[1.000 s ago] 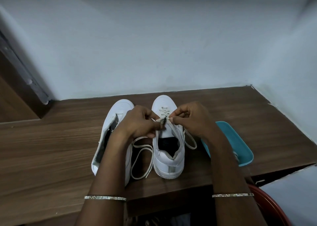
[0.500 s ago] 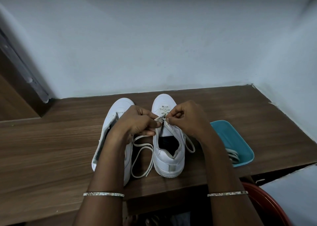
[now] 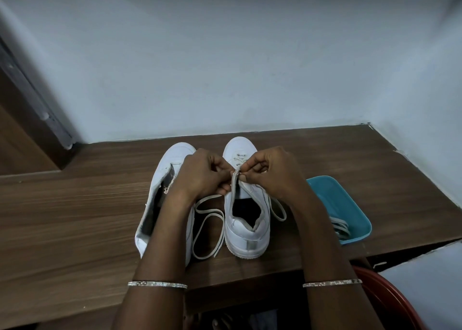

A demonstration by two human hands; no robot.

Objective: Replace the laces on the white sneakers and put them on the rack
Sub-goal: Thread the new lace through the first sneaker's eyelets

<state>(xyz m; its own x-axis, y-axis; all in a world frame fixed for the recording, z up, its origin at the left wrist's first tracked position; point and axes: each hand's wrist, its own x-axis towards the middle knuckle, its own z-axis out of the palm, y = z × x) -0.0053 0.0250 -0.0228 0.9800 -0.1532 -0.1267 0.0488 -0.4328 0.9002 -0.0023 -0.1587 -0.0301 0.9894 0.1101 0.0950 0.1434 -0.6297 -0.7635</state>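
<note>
Wooden tabletop (image 3: 75,217), teal tray (image 3: 332,194) on it, red tub (image 3: 385,302) lower right

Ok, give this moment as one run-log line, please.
step: lacing | left hand: pinches eyelet flap of upright white sneaker | right hand: pinches flat white lace | other white sneaker: unlaced

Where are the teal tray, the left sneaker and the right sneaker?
teal tray (image 3: 337,197): head view, bare inner floor.
left sneaker (image 3: 178,154): head view, toe cap.
right sneaker (image 3: 246,239): head view, heel.
</note>
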